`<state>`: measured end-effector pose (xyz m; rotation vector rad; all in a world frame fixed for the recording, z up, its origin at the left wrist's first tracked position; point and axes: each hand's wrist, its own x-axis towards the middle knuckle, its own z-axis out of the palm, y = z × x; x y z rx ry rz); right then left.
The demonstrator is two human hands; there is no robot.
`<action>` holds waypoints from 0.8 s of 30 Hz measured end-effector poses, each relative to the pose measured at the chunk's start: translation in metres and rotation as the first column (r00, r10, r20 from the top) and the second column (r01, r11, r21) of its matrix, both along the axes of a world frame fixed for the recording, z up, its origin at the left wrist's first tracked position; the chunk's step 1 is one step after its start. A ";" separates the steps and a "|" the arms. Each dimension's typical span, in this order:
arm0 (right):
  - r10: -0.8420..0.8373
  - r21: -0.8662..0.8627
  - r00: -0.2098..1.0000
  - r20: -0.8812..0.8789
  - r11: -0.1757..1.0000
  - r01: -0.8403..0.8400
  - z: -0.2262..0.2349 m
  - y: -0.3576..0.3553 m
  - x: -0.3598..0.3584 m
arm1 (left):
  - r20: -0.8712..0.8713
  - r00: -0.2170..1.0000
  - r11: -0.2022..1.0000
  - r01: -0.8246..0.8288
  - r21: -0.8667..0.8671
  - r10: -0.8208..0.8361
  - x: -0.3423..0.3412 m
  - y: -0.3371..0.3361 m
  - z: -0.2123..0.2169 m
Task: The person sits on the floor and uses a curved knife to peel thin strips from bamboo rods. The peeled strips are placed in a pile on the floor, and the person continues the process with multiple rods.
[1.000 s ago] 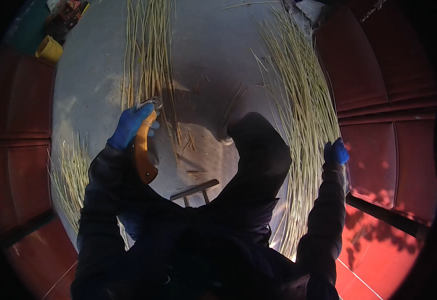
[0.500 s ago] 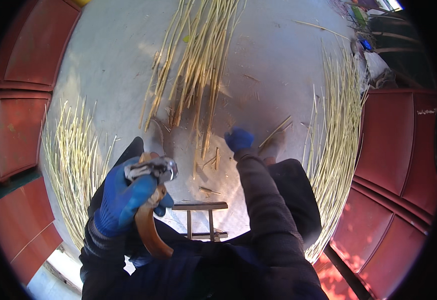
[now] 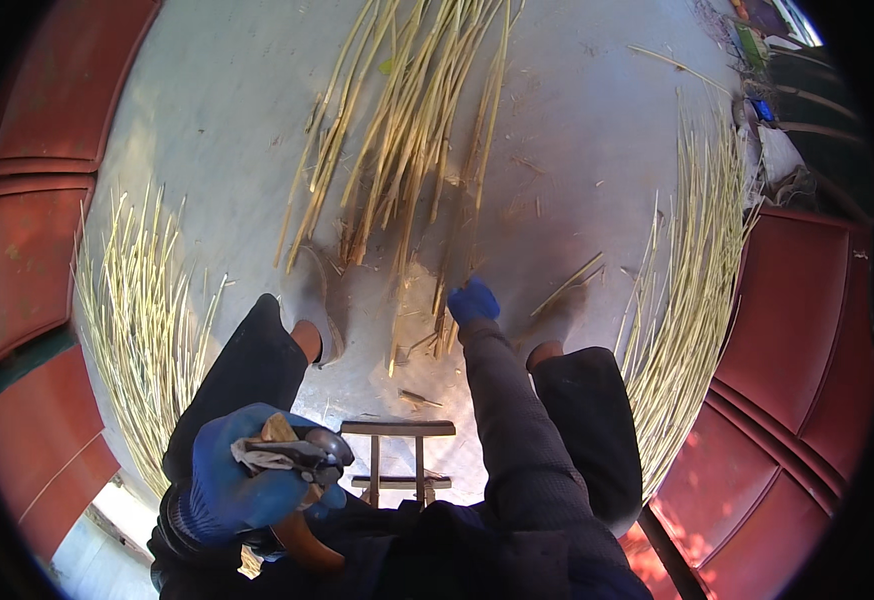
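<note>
Right hand [image 3: 473, 300] has reached down to stalks [image 3: 412, 130]

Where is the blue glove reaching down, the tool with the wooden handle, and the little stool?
right hand [image 3: 473, 300], head view, back of the blue glove
knife [image 3: 302, 530], head view, curved wooden handle
stool [image 3: 398, 429], head view, wooden top bar

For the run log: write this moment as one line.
left hand: gripping wood-handled knife near lap | right hand: reaching down to stalk bundle on floor | side piles: untouched | stool: between legs
</note>
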<state>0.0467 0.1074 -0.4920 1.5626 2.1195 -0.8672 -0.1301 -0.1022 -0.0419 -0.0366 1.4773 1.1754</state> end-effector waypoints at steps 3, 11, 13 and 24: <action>-0.035 -0.065 0.997 -0.063 0.997 0.031 0.034 0.012 0.047 | -0.051 0.998 1.000 0.019 -0.012 -0.019 0.011 0.003 0.004; -0.273 -0.547 0.863 -0.425 0.837 -0.005 0.206 0.054 0.077 | -0.134 0.991 0.969 0.044 0.244 -0.011 0.025 0.013 0.007; -0.412 -0.600 0.706 -0.576 0.800 -0.022 0.274 0.045 0.084 | -0.192 0.981 0.966 0.055 0.254 -0.005 0.027 0.016 0.002; -0.392 -0.508 0.372 -0.842 0.807 -0.300 0.482 -0.059 0.165 | -0.298 0.947 0.939 0.206 0.275 -0.121 0.057 -0.004 -0.003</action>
